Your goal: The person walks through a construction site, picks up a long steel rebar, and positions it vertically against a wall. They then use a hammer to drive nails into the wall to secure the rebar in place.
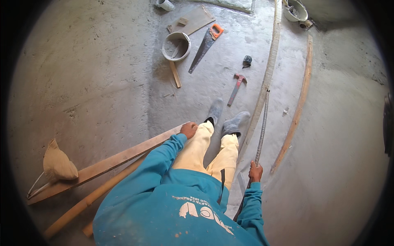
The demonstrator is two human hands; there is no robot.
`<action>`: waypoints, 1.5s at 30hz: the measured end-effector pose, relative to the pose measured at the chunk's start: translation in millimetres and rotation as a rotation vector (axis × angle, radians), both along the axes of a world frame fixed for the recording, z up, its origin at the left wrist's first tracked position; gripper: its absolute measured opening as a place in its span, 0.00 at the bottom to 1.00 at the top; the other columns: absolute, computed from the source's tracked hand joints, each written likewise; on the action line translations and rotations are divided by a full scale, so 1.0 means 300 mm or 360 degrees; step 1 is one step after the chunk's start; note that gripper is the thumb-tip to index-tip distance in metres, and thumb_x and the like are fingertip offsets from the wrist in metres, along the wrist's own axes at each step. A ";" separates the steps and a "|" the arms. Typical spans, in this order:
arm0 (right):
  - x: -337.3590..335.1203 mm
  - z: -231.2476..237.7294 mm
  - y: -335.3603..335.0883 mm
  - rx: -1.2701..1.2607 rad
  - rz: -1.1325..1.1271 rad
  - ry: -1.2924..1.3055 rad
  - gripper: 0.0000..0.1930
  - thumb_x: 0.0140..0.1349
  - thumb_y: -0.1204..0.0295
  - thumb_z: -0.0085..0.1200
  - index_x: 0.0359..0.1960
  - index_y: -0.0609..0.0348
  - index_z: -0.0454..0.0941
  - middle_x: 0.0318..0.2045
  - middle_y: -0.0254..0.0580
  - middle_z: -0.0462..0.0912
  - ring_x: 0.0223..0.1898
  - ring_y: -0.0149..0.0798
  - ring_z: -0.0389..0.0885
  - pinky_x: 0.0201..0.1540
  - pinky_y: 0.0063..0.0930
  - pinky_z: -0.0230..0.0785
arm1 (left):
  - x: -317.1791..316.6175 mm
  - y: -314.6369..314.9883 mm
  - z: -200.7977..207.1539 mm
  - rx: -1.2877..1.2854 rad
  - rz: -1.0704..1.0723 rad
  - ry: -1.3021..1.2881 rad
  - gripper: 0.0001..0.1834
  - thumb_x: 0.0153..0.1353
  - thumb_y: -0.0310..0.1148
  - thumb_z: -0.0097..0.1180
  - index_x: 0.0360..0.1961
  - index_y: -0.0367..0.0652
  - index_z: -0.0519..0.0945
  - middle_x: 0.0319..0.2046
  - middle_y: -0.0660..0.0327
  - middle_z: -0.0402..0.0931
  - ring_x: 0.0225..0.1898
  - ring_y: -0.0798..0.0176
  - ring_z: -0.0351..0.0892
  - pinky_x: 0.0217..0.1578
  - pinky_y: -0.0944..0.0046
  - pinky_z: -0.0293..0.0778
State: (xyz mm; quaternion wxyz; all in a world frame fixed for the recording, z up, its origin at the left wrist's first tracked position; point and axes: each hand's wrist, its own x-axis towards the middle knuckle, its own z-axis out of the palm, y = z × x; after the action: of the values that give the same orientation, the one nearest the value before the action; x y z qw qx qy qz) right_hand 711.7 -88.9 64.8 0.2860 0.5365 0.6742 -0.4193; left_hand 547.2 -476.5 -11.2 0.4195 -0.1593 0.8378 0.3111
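Observation:
My right hand (255, 172) is wrapped around a long ribbed steel bar (262, 131) with a small notched tip. The bar points away from me, and its near end runs back beside my hip. At the left, my left hand (189, 129) curls over the far end of a long wooden plank (123, 154), beside my thigh. The plank slants back toward the lower left. On the floor ahead of my grey shoes lies a claw hammer (236, 88), with a tape measure (247, 61) just beyond it.
A handsaw (204, 46) with an orange handle lies by a bucket (188, 46). Long timber strips (269, 69) (301, 102) run along the right. A tan bag (58, 162) and a round pole (92, 199) are at left. Another bucket (304, 15) stands far right.

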 end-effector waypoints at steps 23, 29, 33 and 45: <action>-0.026 0.015 0.128 0.0224 0.0422 -0.0012 0.16 0.60 0.63 0.55 0.22 0.62 0.71 0.13 0.37 0.70 0.12 0.33 0.68 0.14 0.33 0.61 | -0.829 -0.061 -0.226 -0.0543 0.0372 0.0605 0.28 0.57 0.45 0.57 0.53 0.37 0.75 0.50 0.46 0.76 0.53 0.47 0.75 0.55 0.54 0.68; -0.264 0.185 0.081 0.0187 0.0271 -0.0559 0.15 0.58 0.65 0.57 0.28 0.71 0.78 0.22 0.56 0.80 0.25 0.48 0.79 0.33 0.43 0.69 | -1.493 -0.171 -0.712 -0.0504 0.0223 0.0959 0.30 0.55 0.42 0.60 0.57 0.37 0.70 0.52 0.43 0.72 0.55 0.43 0.71 0.56 0.52 0.67; -0.433 0.231 0.036 0.0373 0.0491 -0.0726 0.16 0.57 0.66 0.58 0.22 0.70 0.76 0.16 0.52 0.76 0.20 0.41 0.74 0.28 0.42 0.66 | -1.868 -0.324 -1.073 -0.0756 -0.0163 0.0695 0.38 0.55 0.45 0.61 0.63 0.40 0.63 0.59 0.41 0.65 0.62 0.38 0.63 0.61 0.48 0.62; -0.670 0.323 -0.009 0.0389 0.0564 -0.1207 0.12 0.56 0.69 0.55 0.25 0.68 0.78 0.19 0.59 0.76 0.24 0.55 0.79 0.30 0.45 0.68 | -2.443 -0.668 -1.637 -0.1150 -0.1302 0.0597 0.38 0.62 0.34 0.55 0.71 0.50 0.51 0.70 0.49 0.48 0.70 0.44 0.48 0.66 0.47 0.57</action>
State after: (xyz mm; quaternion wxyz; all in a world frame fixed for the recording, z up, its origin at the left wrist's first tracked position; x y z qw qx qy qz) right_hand 510.5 -91.7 161.7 0.5154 0.5584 0.6478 -0.0540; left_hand -185.7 -677.0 -502.1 0.2691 0.1024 0.9443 -0.1594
